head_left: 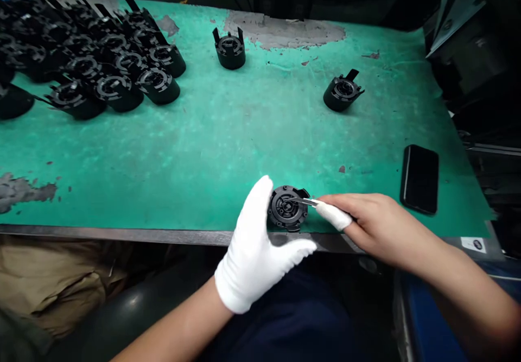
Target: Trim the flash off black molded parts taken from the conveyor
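Note:
A round black plastic part (286,208) with ribs and small tabs on its face lies near the table's front edge. Beside it is my left hand (258,242) in a white glove, its fingers stretched along the part's left side and touching or nearly touching it. The thumb is spread out in front, with a gap to the part. My right hand (366,221), bare except for a white cover on one finger, pinches slim metal tweezers (306,202). Their tips reach over the middle of the part's face; whether they grip something tiny cannot be made out.
Many black cylindrical housings (118,90) with upright prongs crowd the left back of the green table (244,139). Single housings stand at the back middle (230,52) and right (341,95). A black phone (420,179) lies at the right. The green surface is worn in places.

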`<state>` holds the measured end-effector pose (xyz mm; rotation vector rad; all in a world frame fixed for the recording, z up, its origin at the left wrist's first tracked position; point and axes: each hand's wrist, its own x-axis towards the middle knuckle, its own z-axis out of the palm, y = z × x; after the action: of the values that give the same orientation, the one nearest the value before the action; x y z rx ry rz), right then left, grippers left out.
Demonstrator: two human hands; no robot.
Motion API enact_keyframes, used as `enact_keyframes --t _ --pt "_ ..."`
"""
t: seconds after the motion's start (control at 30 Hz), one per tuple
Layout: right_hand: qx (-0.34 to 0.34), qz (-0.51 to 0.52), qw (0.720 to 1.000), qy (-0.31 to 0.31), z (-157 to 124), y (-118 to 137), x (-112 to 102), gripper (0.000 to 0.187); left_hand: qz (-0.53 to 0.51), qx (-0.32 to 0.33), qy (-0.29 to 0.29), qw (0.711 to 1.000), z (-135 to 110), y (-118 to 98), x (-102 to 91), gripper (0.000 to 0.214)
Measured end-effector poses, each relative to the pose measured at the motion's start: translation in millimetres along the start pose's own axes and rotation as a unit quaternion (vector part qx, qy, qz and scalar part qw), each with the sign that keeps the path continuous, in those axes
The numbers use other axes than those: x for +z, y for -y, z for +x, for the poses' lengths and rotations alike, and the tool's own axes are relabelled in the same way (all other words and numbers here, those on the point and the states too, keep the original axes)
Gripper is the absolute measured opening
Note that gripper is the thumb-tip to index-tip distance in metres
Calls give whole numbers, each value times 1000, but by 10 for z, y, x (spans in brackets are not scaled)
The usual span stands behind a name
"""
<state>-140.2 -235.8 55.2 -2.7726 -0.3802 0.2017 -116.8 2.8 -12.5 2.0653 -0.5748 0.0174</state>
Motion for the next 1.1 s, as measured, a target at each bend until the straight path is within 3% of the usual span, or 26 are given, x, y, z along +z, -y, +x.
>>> enact_keyframes --t 0.13,0.33,0.5,0.77,0.97,1.1 --pt "-1 -60 998 11 -32 -56 57 37 10 1 18 1000 210 83 88 102" --pt "-2 -94 994 47 25 -89 -14 39 31 18 5 999 211 96 133 91" --pt "5 -128 991 39 -7 -91 13 46 32 34 2 999 220 103 129 87" --pt "-2 5 997 82 -225 -7 143 41 22 51 -8 998 233 87 125 86" --pt "27 33 998 38 -348 62 260 38 6 50 -10 999 251 84 131 84" --pt "22 30 999 34 -339 22 187 37 2 48 -13 999 244 96 143 82"
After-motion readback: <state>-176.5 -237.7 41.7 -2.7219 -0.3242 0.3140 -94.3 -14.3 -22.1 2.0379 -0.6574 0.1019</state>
